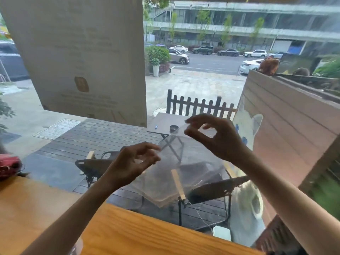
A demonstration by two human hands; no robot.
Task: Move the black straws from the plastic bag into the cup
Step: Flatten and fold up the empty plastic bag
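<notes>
I hold a clear plastic bag up in front of the window, above the wooden counter. My left hand pinches the bag's upper left edge between thumb and fingers. My right hand pinches its top corner, higher and to the right. The bag hangs slack and see-through; no black straws show inside it. At the bottom edge, by my left forearm, a clear rounded rim shows; I cannot tell if it is the cup.
A wooden counter runs along the window below my arms. A red object lies at its far left. A large paper poster hangs on the glass at upper left. Outside stand folding chairs, a table and a fence.
</notes>
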